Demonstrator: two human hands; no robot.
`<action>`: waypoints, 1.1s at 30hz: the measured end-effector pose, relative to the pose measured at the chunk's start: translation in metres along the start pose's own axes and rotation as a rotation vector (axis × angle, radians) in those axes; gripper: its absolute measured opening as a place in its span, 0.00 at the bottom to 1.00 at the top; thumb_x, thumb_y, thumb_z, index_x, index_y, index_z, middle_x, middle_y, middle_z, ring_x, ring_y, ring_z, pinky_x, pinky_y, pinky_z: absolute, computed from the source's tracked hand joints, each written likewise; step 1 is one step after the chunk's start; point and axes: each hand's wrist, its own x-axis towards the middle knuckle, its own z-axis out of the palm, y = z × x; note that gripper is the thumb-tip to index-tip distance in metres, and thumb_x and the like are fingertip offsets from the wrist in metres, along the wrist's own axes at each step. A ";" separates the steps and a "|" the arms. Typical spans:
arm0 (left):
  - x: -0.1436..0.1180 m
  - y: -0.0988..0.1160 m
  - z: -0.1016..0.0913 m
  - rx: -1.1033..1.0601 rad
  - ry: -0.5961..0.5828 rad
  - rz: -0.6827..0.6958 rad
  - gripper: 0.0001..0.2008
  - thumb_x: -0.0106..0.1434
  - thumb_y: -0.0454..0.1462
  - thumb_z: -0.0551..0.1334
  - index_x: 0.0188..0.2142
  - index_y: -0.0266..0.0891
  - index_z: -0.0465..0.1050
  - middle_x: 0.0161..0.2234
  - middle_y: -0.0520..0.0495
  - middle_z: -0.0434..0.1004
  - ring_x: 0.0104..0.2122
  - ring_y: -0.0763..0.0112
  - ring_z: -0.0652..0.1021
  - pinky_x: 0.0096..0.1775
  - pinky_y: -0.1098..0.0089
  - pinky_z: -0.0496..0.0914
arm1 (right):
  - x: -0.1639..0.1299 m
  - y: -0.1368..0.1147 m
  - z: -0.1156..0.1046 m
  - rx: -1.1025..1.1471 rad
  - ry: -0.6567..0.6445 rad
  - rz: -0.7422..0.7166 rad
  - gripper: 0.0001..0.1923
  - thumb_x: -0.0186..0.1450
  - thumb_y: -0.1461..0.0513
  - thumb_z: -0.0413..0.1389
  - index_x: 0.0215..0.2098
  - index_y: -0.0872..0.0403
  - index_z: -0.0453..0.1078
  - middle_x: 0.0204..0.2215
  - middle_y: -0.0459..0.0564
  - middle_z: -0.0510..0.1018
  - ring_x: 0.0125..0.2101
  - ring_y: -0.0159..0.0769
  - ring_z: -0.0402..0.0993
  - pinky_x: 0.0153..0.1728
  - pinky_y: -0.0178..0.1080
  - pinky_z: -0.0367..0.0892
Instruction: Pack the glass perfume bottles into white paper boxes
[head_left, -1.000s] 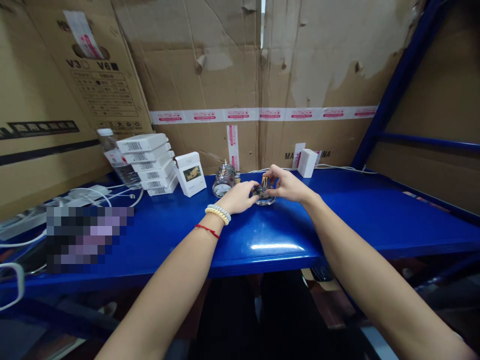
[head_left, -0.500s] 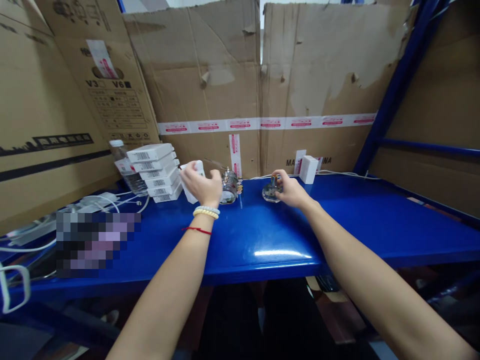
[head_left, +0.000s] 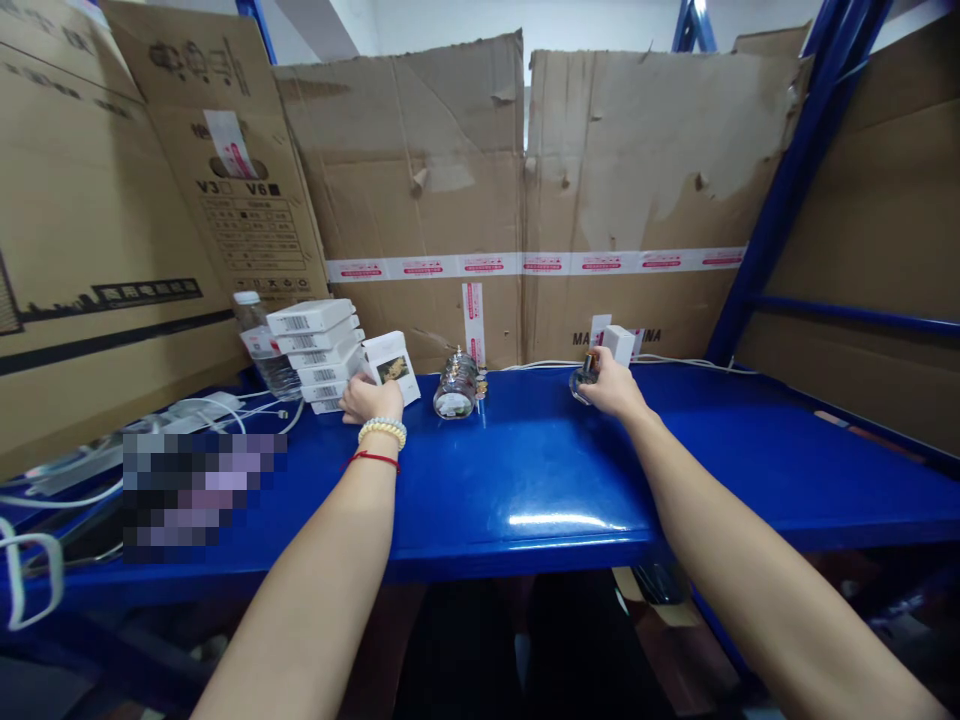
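My left hand (head_left: 370, 399) grips the lower edge of a small white box with a picture on its front (head_left: 391, 364), standing beside a stack of flat white boxes (head_left: 315, 351). My right hand (head_left: 613, 385) holds a small clear glass bottle with a gold cap (head_left: 584, 377) near the back of the blue shelf (head_left: 525, 480), just in front of a small white box (head_left: 620, 343). A second clear glass bottle (head_left: 455, 386) stands between my hands, touched by neither.
Torn cardboard sheets (head_left: 525, 200) wall off the back and left. A plastic water bottle (head_left: 259, 345) stands behind the stack. White cables and a power strip (head_left: 180, 412) lie at the left. A blue upright post (head_left: 787, 170) rises at the right.
My right hand carried the small bottle from the shelf's middle back and right toward the small white box. My left hand left it, went left and took hold of the picture box.
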 end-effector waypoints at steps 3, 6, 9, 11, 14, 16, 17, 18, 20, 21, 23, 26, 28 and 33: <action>0.004 0.000 -0.001 -0.036 0.083 -0.010 0.15 0.50 0.33 0.63 0.40 0.39 0.67 0.48 0.37 0.73 0.55 0.46 0.67 0.53 0.45 0.59 | 0.001 0.001 0.004 -0.024 0.044 -0.044 0.35 0.53 0.58 0.57 0.59 0.54 0.59 0.49 0.62 0.71 0.51 0.54 0.67 0.48 0.49 0.65; 0.005 0.004 0.000 -0.072 0.181 0.013 0.16 0.50 0.33 0.64 0.40 0.39 0.64 0.49 0.38 0.71 0.54 0.48 0.68 0.53 0.45 0.60 | 0.000 -0.006 0.004 -0.038 0.146 -0.026 0.36 0.52 0.58 0.59 0.59 0.55 0.60 0.54 0.64 0.64 0.56 0.58 0.59 0.54 0.55 0.59; -0.008 0.019 -0.002 -0.116 0.230 0.203 0.17 0.53 0.36 0.64 0.42 0.39 0.62 0.46 0.40 0.70 0.50 0.54 0.71 0.53 0.48 0.62 | -0.004 -0.021 0.003 0.037 0.246 -0.056 0.34 0.53 0.59 0.58 0.58 0.56 0.61 0.57 0.64 0.62 0.58 0.59 0.56 0.57 0.57 0.55; -0.028 0.033 -0.005 -0.162 0.196 0.404 0.18 0.55 0.38 0.64 0.43 0.38 0.61 0.44 0.41 0.69 0.47 0.58 0.72 0.52 0.52 0.64 | -0.009 -0.034 0.001 0.144 0.231 -0.182 0.30 0.54 0.59 0.57 0.56 0.56 0.64 0.55 0.63 0.66 0.57 0.55 0.58 0.58 0.55 0.55; -0.073 0.049 -0.007 -0.221 0.073 0.640 0.19 0.57 0.41 0.63 0.45 0.38 0.61 0.43 0.41 0.67 0.46 0.59 0.71 0.52 0.54 0.65 | -0.019 -0.053 0.001 0.399 0.029 -0.375 0.27 0.57 0.54 0.57 0.53 0.53 0.66 0.50 0.58 0.72 0.53 0.50 0.65 0.53 0.51 0.62; -0.103 0.052 -0.004 -0.252 -0.081 0.825 0.21 0.58 0.43 0.63 0.48 0.38 0.61 0.43 0.40 0.67 0.47 0.58 0.71 0.53 0.54 0.64 | -0.027 -0.063 0.002 0.615 -0.161 -0.470 0.31 0.56 0.48 0.59 0.54 0.53 0.65 0.49 0.56 0.74 0.50 0.48 0.69 0.49 0.49 0.66; -0.115 0.052 -0.001 -0.265 -0.171 0.927 0.20 0.58 0.42 0.62 0.48 0.38 0.62 0.44 0.40 0.67 0.47 0.58 0.71 0.54 0.54 0.64 | -0.029 -0.067 0.003 0.713 -0.248 -0.499 0.33 0.54 0.46 0.60 0.53 0.54 0.66 0.48 0.56 0.75 0.48 0.48 0.71 0.47 0.48 0.68; -0.125 0.051 0.002 -0.278 -0.267 1.025 0.22 0.57 0.42 0.63 0.49 0.38 0.62 0.45 0.40 0.67 0.48 0.58 0.70 0.54 0.54 0.64 | -0.031 -0.070 0.003 0.799 -0.310 -0.508 0.35 0.51 0.45 0.62 0.51 0.55 0.67 0.46 0.56 0.76 0.47 0.48 0.72 0.46 0.47 0.69; -0.136 0.048 0.007 -0.315 -0.419 1.164 0.26 0.56 0.40 0.64 0.52 0.37 0.62 0.49 0.38 0.65 0.52 0.57 0.69 0.55 0.56 0.64 | -0.032 -0.073 0.003 0.926 -0.330 -0.451 0.33 0.48 0.46 0.64 0.46 0.55 0.70 0.43 0.54 0.78 0.44 0.48 0.74 0.46 0.47 0.70; -0.137 0.046 0.008 -0.336 -0.478 1.209 0.27 0.55 0.40 0.64 0.53 0.36 0.62 0.50 0.37 0.65 0.53 0.57 0.68 0.56 0.57 0.64 | -0.031 -0.073 0.002 0.971 -0.295 -0.395 0.31 0.48 0.47 0.65 0.44 0.55 0.71 0.42 0.53 0.78 0.44 0.47 0.74 0.46 0.47 0.70; -0.133 0.046 0.009 -0.369 -0.546 1.244 0.25 0.57 0.38 0.62 0.54 0.35 0.62 0.51 0.37 0.65 0.54 0.58 0.68 0.57 0.58 0.64 | -0.026 -0.069 0.000 1.031 -0.212 -0.272 0.26 0.47 0.52 0.66 0.41 0.54 0.72 0.40 0.52 0.79 0.43 0.46 0.75 0.47 0.47 0.70; -0.120 0.048 0.007 -0.392 -0.493 1.155 0.20 0.60 0.36 0.60 0.52 0.37 0.64 0.49 0.39 0.68 0.52 0.60 0.70 0.56 0.57 0.65 | -0.018 -0.059 -0.005 1.040 -0.240 -0.168 0.23 0.44 0.60 0.65 0.39 0.55 0.73 0.37 0.51 0.80 0.43 0.47 0.76 0.48 0.48 0.69; -0.112 0.048 0.007 -0.419 -0.398 1.069 0.16 0.61 0.37 0.59 0.49 0.39 0.67 0.49 0.40 0.67 0.53 0.59 0.69 0.57 0.55 0.64 | -0.015 -0.053 -0.007 0.998 -0.348 -0.176 0.24 0.41 0.64 0.64 0.39 0.57 0.73 0.37 0.50 0.80 0.44 0.48 0.75 0.49 0.49 0.67; -0.099 0.046 0.011 -0.490 -0.464 1.057 0.10 0.64 0.41 0.58 0.40 0.39 0.72 0.51 0.41 0.66 0.52 0.62 0.71 0.55 0.58 0.68 | -0.018 -0.051 -0.008 0.908 -0.582 -0.280 0.31 0.41 0.67 0.59 0.46 0.56 0.71 0.41 0.49 0.79 0.44 0.45 0.73 0.48 0.47 0.65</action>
